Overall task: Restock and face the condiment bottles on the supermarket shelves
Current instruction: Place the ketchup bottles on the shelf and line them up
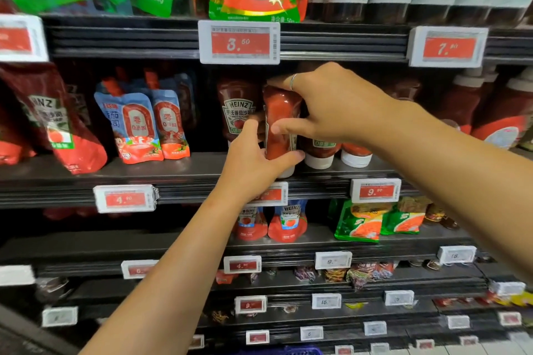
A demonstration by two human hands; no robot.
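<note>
Two hands, my left hand (253,158) and right hand (331,104), grip one ketchup bottle (281,127) at frame centre; I judge that twisting it could topple the neighbouring bottle (238,112).

Bottle (281,124) stands cap-down at the front of the middle shelf (173,170), left hand (253,158) round its base, right hand (326,104) over its top. Another bottle (236,109) sits just left, more to the right behind the right hand. Pouches (144,124) stand further left. Price tag (239,42) hangs on the shelf edge above.
</note>
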